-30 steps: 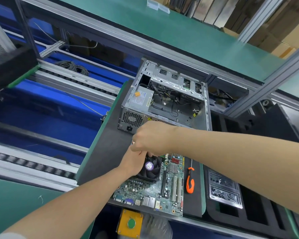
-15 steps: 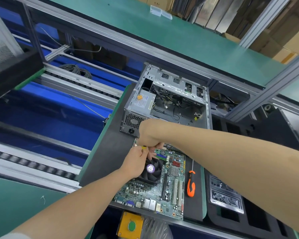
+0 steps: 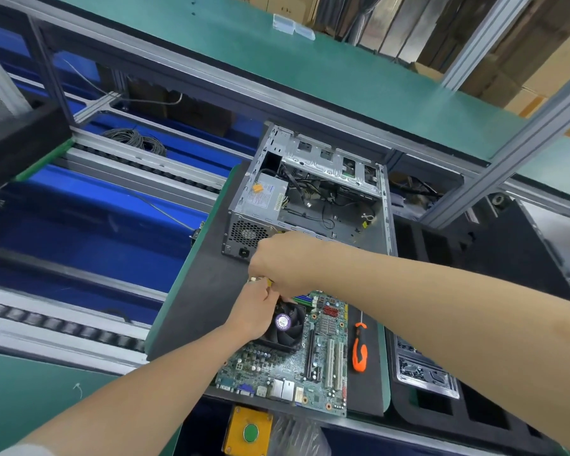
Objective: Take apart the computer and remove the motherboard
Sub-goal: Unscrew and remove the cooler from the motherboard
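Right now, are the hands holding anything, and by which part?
The left hand and right hand pinch a small yellow piece at the motherboard's far left corner; what it is can't be told. The screwdriver lies untouched.

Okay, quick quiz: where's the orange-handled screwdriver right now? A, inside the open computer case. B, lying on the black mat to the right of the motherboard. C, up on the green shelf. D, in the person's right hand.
B: the screwdriver lies flat on the black mat, just right of the motherboard.
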